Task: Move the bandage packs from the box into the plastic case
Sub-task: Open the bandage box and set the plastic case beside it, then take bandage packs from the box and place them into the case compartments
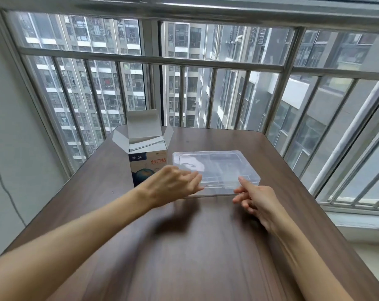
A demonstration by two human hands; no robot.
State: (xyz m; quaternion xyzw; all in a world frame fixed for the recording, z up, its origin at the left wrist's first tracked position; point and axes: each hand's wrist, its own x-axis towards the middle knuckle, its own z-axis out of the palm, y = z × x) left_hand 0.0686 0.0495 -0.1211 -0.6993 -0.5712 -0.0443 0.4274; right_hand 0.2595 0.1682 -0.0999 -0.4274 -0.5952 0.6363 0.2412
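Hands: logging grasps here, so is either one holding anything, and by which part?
Nothing is held. The left hand and right hand hover open at the plastic case's near edge.

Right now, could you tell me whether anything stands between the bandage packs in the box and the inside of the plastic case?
Yes: the plastic case lies flat with its lid closed, so the lid blocks the way in. The box stands open-topped just left of it. Both hands, left and right, reach toward the case's near edge.
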